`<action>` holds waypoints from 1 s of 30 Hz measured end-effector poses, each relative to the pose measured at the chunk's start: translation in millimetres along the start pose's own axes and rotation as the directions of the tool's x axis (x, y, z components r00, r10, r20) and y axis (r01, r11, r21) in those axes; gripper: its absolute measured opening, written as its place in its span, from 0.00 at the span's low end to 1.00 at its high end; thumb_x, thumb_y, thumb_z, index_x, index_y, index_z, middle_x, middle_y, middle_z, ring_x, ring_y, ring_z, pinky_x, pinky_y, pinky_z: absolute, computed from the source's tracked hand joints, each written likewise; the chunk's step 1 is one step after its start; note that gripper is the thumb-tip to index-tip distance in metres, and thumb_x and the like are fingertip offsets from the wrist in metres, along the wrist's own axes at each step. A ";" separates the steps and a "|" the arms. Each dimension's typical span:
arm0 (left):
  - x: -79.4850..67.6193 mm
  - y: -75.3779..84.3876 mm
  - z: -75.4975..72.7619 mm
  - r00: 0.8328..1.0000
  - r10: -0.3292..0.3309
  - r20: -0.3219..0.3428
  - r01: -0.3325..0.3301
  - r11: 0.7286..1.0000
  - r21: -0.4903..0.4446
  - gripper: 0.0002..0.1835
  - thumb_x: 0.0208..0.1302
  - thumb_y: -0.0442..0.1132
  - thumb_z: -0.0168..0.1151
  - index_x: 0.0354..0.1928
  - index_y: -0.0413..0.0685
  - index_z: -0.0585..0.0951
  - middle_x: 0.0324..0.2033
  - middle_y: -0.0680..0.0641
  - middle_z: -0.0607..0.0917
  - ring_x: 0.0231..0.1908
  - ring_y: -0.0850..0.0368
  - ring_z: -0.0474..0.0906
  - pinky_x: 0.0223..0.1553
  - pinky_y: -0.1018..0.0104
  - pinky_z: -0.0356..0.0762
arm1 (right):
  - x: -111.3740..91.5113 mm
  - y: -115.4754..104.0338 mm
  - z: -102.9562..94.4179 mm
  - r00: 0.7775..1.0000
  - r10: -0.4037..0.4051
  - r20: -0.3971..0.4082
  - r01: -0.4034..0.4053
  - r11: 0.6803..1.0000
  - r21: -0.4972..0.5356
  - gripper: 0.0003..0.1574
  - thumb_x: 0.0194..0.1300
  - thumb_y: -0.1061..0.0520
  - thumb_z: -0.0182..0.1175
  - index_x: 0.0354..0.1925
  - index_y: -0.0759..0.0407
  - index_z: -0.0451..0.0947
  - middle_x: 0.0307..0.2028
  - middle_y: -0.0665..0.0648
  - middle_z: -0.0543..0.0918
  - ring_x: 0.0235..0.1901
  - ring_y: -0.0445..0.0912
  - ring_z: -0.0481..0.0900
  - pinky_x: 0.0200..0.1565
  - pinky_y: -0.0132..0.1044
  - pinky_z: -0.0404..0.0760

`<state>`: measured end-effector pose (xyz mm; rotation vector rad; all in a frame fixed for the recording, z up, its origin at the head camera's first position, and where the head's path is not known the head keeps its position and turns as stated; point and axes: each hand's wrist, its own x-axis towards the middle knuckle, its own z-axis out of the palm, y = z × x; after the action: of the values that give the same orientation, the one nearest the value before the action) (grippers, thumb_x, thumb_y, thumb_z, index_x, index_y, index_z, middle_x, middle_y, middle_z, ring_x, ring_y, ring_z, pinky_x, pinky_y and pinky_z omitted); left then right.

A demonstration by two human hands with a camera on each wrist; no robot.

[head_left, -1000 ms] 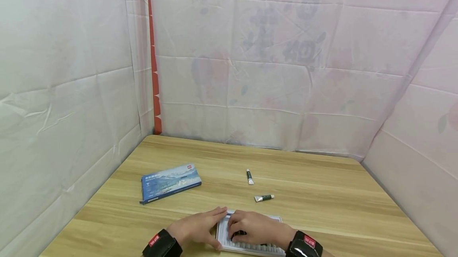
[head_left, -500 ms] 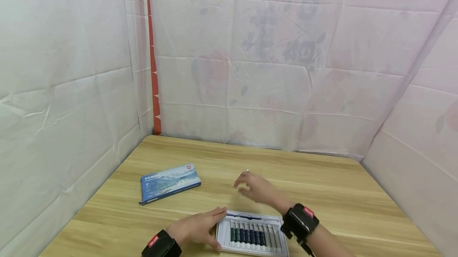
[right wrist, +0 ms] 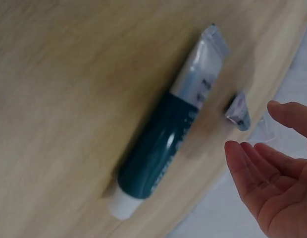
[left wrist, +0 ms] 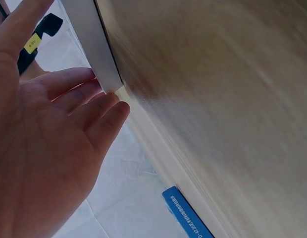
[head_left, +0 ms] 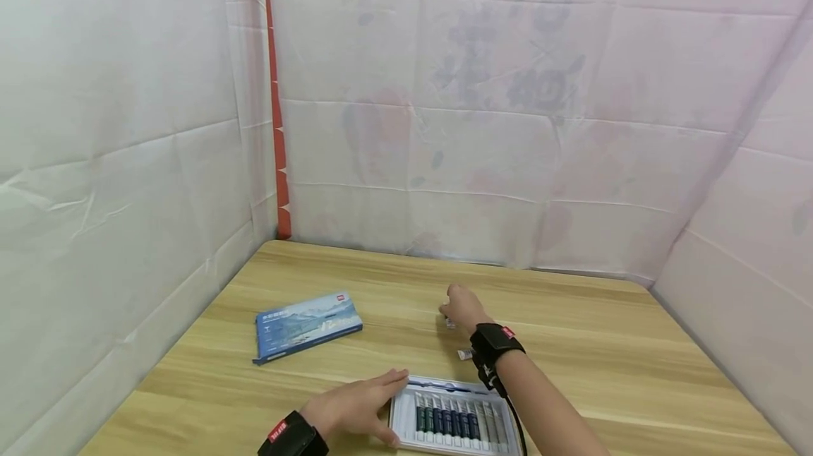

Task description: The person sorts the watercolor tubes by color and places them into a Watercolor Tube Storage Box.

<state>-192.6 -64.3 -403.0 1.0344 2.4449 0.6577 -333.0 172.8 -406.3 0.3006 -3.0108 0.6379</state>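
My left hand (head_left: 356, 405) rests against the left end of a white tray (head_left: 402, 419), its thumb at the near corner and fingers at the far one. In the left wrist view the fingers touch the tray's edge (left wrist: 91, 42). A row of paint tubes (head_left: 447, 421) lies in the tray. My right hand (head_left: 466, 309) reaches over the table to a loose paint tube (head_left: 450, 324), partly hidden by it. The right wrist view shows thumb and fingers apart beside that tube (right wrist: 240, 113). A second tube, green with a white cap (right wrist: 156, 144), lies nearer, mostly under the right wrist.
A blue cardboard box (head_left: 308, 325) lies flat on the wooden table (head_left: 356, 265), left of centre. A thin dark brush-like thing (head_left: 444, 387) lies along the tray's far side. White cloth walls (head_left: 413, 145) enclose the table. A cable hangs from the right wrist band.
My right hand has left the tray and moved forward to the farther loose tube, uncovering the row of tubes in the tray. The left hand has stayed at the tray's left end.
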 end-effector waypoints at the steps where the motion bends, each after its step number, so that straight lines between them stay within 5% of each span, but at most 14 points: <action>1: 1.0 0.5 0.2 1.000 0.000 0.000 0.000 1.000 0.001 0.44 0.52 0.54 0.66 0.68 0.47 0.60 0.67 0.51 0.59 0.64 0.58 0.55 0.59 0.64 0.61 | 1.0 1.2 1.2 1.000 0.013 0.003 -0.013 1.000 -0.019 0.13 0.57 0.63 0.63 0.39 0.71 0.74 0.33 0.62 0.76 0.29 0.50 0.74 0.32 0.41 0.75; 9: 1.6 3.0 0.0 1.000 0.012 -0.015 -0.011 1.000 0.017 0.44 0.51 0.55 0.66 0.68 0.47 0.61 0.67 0.52 0.59 0.65 0.57 0.55 0.59 0.64 0.61 | 2.0 1.7 2.5 1.000 -0.012 0.001 0.012 0.990 -0.141 0.02 0.57 0.69 0.59 0.31 0.70 0.76 0.27 0.60 0.76 0.27 0.50 0.72 0.31 0.41 0.73; 16: 1.2 0.3 -0.7 1.000 0.011 -0.019 -0.010 0.999 0.034 0.45 0.50 0.56 0.66 0.68 0.46 0.61 0.67 0.51 0.59 0.65 0.56 0.54 0.60 0.64 0.60 | -0.6 7.7 3.7 0.996 -0.087 0.032 0.090 0.990 -0.110 0.06 0.57 0.69 0.59 0.37 0.69 0.78 0.34 0.63 0.78 0.38 0.55 0.76 0.39 0.45 0.76; 30: 0.5 0.5 0.5 1.000 -0.022 -0.011 0.023 1.000 0.018 0.45 0.50 0.55 0.67 0.68 0.47 0.61 0.67 0.52 0.59 0.65 0.58 0.54 0.60 0.64 0.61 | -26.2 -11.7 -11.8 0.966 -0.253 0.044 0.255 0.965 -0.054 0.14 0.49 0.72 0.64 0.37 0.64 0.79 0.26 0.54 0.76 0.27 0.47 0.75 0.29 0.38 0.75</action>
<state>-192.4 -63.4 -403.3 1.0111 2.4722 0.6370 -304.9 171.9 -393.2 0.6884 -2.9456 0.5238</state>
